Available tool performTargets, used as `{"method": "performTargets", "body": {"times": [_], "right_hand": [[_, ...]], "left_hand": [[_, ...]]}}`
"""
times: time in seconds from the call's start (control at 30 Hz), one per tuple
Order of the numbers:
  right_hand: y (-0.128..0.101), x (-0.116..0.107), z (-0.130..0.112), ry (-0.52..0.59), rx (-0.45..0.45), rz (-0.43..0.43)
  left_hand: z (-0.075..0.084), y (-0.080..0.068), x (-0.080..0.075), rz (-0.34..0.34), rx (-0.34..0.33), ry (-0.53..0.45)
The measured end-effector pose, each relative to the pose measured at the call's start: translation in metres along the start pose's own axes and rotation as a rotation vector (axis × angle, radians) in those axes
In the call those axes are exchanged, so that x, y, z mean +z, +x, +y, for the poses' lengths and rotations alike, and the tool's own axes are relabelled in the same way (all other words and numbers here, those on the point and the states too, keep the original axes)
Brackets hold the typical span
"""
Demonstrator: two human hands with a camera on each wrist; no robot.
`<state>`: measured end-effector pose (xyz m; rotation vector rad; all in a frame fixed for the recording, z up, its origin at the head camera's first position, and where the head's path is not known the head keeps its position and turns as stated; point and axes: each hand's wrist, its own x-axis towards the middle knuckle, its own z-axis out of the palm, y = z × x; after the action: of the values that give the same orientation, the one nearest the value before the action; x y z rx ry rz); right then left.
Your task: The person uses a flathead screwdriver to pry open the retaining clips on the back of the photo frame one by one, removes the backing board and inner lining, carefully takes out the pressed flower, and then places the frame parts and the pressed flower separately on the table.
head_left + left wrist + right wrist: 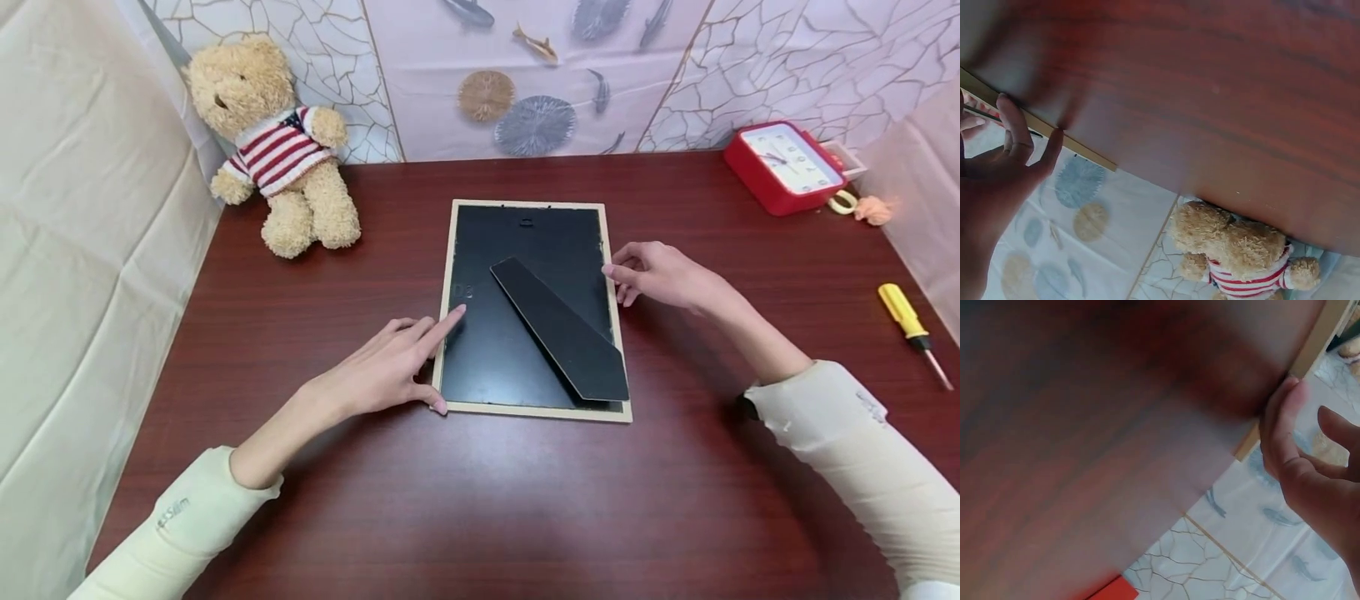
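A picture frame [536, 411] with a pale wooden border lies face down on the dark red-brown table, its black backing [480, 350] facing up. The black stand leg [562, 333] runs diagonally across that backing to the lower right corner. At the frame's left side is my left hand [393, 367], fingers spread, the index fingertip over the backing and the thumb by the lower left corner. My right hand [663, 273] touches the right border with its fingertips, the fingers gently bent. In the right wrist view, the thumb stands apart from the other fingers.
A teddy bear [281, 150] in a striped sweater leans at the back left. At the back right stands a red alarm clock [787, 167], beside a small orange object [873, 210]. A yellow-handled screwdriver [903, 312] lies near the right edge. Patterned cloth hangs behind the table.
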<state>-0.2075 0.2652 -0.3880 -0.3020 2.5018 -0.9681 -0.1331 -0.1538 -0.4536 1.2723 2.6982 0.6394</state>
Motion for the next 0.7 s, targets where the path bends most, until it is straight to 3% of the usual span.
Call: {"method": "performTargets", "body": {"times": [0.17, 0.23, 0.3, 0.4, 0.5, 0.63, 0.7], "right_hand": [[0.002, 0.002, -0.013, -0.201, -0.047, 0.084], [0.002, 0.007, -0.021, -0.224, -0.076, 0.119], [0.002, 0.012, -0.031, -0.182, -0.103, 0.121], [0.007, 0.022, -0.046, -0.020, -0.118, 0.039], [0.016, 0.033, -0.055, 0.091, -0.117, -0.043], [0.027, 0.046, -0.060, 0.111, -0.114, -0.048], [0.030, 0.050, -0.060, 0.112, -0.112, -0.030]], "left_hand": [[0.012, 0.004, -0.014, -0.012, -0.022, 0.039], [0.015, 0.008, -0.021, -0.003, -0.035, 0.037], [0.004, 0.014, -0.018, 0.040, -0.059, 0.010], [-0.020, 0.024, -0.010, 0.084, -0.119, -0.035], [-0.041, 0.030, -0.008, 0.048, -0.161, -0.079], [-0.033, 0.032, -0.026, -0.068, -0.128, -0.081], [-0.025, 0.034, -0.033, -0.103, -0.110, -0.037]]}}
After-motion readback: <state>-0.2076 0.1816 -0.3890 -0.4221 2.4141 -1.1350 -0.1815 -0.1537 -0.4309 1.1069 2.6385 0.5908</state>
